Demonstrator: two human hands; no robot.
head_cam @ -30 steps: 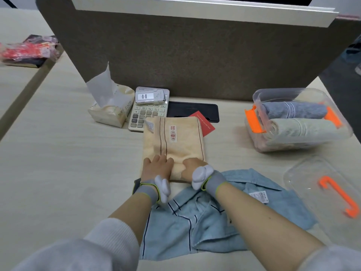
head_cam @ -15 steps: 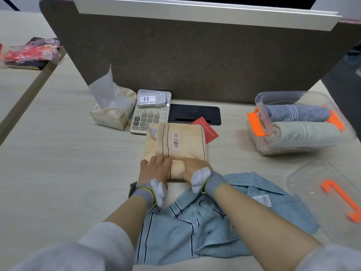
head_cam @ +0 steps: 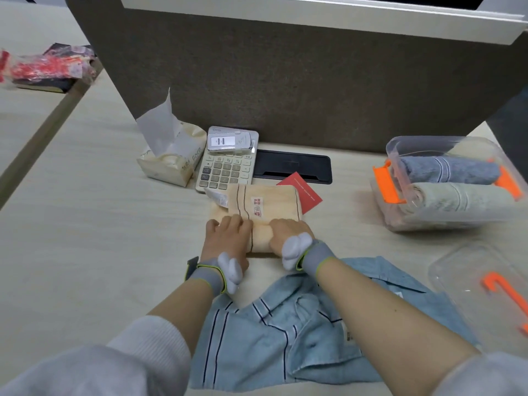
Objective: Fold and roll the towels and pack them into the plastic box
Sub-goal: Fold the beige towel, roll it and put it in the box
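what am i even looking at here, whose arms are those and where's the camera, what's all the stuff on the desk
There is no machine here: a person wears a camera on the head, so you look forward and down along their own two arms. The grey bands with white pads sit on their wrists.

The left hand and the right hand both press on a beige towel, curling over the rolled part nearest the person. The far part lies flat on the desk.

To the right stands a clear plastic box with orange clips, holding a grey rolled towel and a pale rolled towel. Its lid lies nearer the person. A blue towel lies crumpled under the forearms.

Behind are a tissue pack, a calculator and a red card.
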